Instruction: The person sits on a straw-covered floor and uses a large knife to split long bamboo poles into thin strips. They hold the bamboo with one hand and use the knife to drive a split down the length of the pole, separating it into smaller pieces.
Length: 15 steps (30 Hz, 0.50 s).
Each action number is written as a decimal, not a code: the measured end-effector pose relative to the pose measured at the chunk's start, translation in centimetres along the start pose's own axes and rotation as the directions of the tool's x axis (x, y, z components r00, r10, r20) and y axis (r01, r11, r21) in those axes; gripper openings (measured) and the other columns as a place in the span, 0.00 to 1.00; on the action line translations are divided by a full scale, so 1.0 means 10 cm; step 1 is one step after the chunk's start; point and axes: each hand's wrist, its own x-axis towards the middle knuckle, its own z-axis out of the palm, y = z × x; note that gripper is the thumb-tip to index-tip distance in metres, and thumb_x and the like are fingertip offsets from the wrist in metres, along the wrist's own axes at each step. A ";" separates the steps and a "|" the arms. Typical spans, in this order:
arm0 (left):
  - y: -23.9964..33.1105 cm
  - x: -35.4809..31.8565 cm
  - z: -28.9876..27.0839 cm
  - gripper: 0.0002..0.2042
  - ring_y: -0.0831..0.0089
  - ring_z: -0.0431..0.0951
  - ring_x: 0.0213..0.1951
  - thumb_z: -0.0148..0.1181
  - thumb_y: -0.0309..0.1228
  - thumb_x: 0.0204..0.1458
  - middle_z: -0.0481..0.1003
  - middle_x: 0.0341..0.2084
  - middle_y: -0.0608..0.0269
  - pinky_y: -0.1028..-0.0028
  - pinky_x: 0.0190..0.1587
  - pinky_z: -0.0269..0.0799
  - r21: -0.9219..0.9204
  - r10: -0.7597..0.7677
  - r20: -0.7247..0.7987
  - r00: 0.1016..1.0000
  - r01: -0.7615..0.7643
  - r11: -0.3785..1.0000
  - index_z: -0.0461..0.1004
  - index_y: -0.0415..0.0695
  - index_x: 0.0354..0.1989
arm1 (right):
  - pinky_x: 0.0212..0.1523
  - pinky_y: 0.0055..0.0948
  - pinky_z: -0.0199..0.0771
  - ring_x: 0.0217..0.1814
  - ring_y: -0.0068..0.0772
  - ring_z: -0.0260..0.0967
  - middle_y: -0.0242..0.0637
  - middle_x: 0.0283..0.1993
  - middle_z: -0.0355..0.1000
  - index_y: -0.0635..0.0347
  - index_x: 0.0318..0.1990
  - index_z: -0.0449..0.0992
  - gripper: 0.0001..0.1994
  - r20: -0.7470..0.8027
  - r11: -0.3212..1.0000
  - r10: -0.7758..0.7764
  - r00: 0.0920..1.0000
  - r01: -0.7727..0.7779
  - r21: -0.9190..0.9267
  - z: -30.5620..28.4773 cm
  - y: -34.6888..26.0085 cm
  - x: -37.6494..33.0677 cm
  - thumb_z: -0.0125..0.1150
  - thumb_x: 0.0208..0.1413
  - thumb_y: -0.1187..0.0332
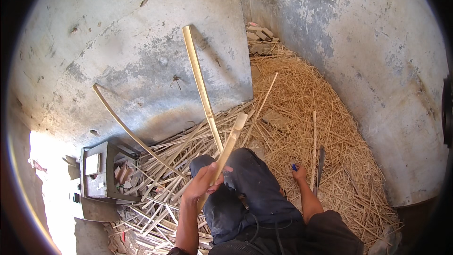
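Observation:
My left hand (204,180) is closed round a split bamboo piece (230,144), which slants up and to the right over my knees. Behind it, a longer split bamboo strip (198,72) stands tilted toward the wall, its lower end hidden by my knees. Down at my right side, my right hand (300,174) is closed on a small blue object (294,166); its kind is too small to make out. Close to that hand, a thin pale strip (314,137) and a long dark blade (320,166) lie on the shavings.
Bamboo shavings (302,94) heap up along the right wall. Many split strips (155,184) cover the floor at left, and a curved strip (134,134) rises from among them. At far left stands a grey box-like stand (109,184) with rubble. Bricks (261,33) fill the far corner.

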 end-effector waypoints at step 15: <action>0.10 0.47 -0.37 0.25 0.64 0.74 0.14 0.38 0.42 0.72 0.72 0.13 0.54 0.64 0.25 0.74 0.782 0.159 -0.253 0.954 0.105 0.614 0.77 0.35 0.35 | 0.57 0.50 0.73 0.58 0.62 0.73 0.61 0.56 0.74 0.71 0.61 0.69 0.36 0.078 0.902 0.429 0.900 -0.431 0.011 -0.79 1.70 -0.56 0.61 0.58 0.44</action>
